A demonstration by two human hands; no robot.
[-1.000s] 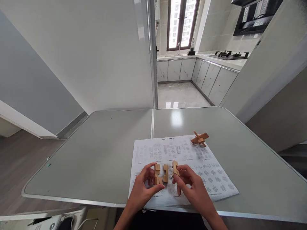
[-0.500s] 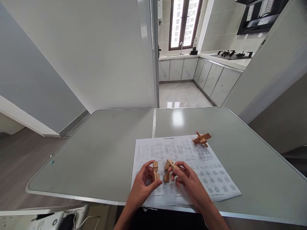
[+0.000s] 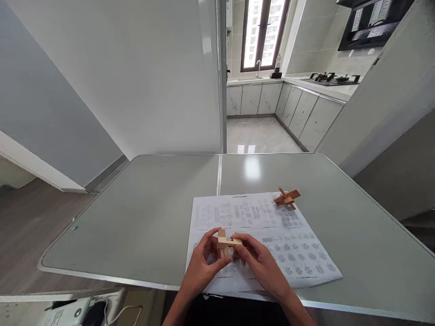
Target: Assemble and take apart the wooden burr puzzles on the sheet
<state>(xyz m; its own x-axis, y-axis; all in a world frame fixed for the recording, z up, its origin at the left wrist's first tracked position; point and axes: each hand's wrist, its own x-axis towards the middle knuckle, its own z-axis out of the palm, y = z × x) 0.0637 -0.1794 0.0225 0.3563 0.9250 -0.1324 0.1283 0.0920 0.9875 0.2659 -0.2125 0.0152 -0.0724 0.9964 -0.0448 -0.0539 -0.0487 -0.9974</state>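
Note:
My left hand (image 3: 200, 267) grips a notched wooden puzzle block (image 3: 223, 252) upright between thumb and fingertips. Pinched in my right hand (image 3: 260, 262), a second notched puzzle block (image 3: 222, 243) lies crosswise over the middle of the first. The two blocks meet at the notch; whether they are fully seated I cannot tell. A third block on the paper is mostly hidden by my right fingers. Under both hands lies a printed diagram sheet (image 3: 210, 215). An assembled wooden puzzle (image 3: 287, 198) of crossed pieces rests at the sheet's far right corner.
The grey folding table (image 3: 136, 226) has a metal seam down its middle and a metal rim. A small teal bit (image 3: 74, 228) is near its left edge. Beyond the table, a doorway shows a kitchen with a stove (image 3: 331, 79).
My right hand has moved left, turning its block from upright to crosswise and bringing it onto the block in my left hand. The view has shifted slightly.

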